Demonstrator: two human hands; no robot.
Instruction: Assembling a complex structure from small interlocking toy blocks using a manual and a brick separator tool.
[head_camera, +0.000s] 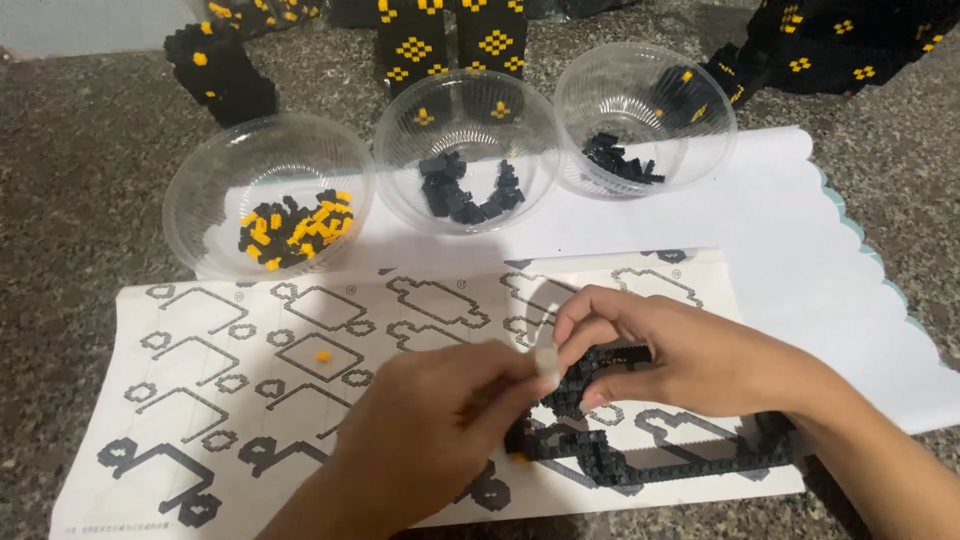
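— What are the two hands doing over the printed paper instruction sheet (300, 340)?

— The left hand (420, 430) is closed around a small white plastic tool (546, 350), pinched between thumb and fingertips and held upright. The right hand (690, 360) is curled, its fingers resting on the flat black build of tiny interlocking bricks (640, 460) that lies on the lower right part of the sheet. Whether those fingers pinch a brick, I cannot tell.

— And the tool, where is it against the build?

— Just above its upper left end, between the two hands, touching the right fingertips or very near them.

— Anything else on the sheet?

— One loose yellow brick (322, 356) left of the hands, on a printed outline.

— Beyond the sheet?

— Three clear plastic bowls stand in a row along its far edge: the left bowl (200, 190) holds black and yellow bricks, the middle bowl (400, 130) and right bowl (710, 110) hold black ones. Behind them stand finished black-and-yellow brick blocks (455, 40).
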